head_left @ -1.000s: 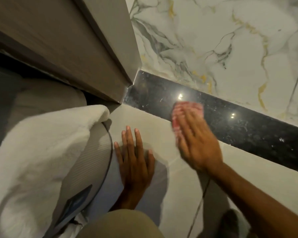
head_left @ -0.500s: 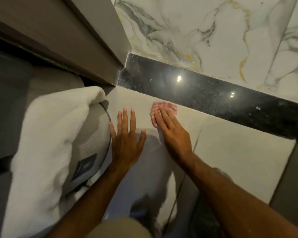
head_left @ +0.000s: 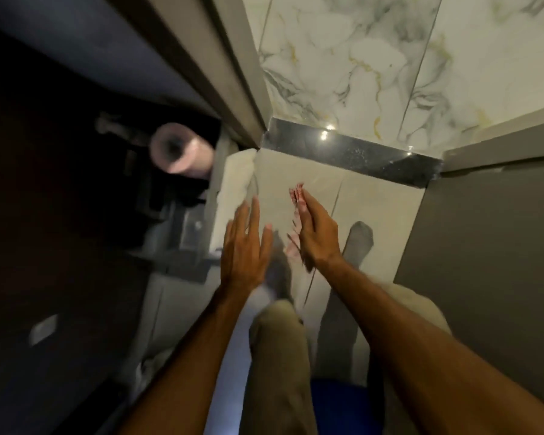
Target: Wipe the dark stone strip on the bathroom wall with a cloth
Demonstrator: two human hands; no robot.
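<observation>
The dark stone strip (head_left: 352,152) runs across the wall between white marble above and pale beige tile below. My right hand (head_left: 316,233) is well below the strip, turned edge-on, with a pink cloth (head_left: 296,196) pressed under its fingers; part of the cloth also shows under the palm. My left hand (head_left: 244,246) hovers beside it with fingers spread, holding nothing. Both hands are off the strip and look blurred.
A toilet paper roll (head_left: 178,150) hangs in the dark recess at left, next to a white towel edge (head_left: 236,180). A grey door frame (head_left: 233,58) rises at upper left, a grey panel (head_left: 490,262) stands at right. My khaki trouser leg (head_left: 278,356) and socked feet are below.
The view has pulled back and tilted down. My right hand has drawn the cloth off the strip and down the beige tile. My left hand has lifted from the wall.
</observation>
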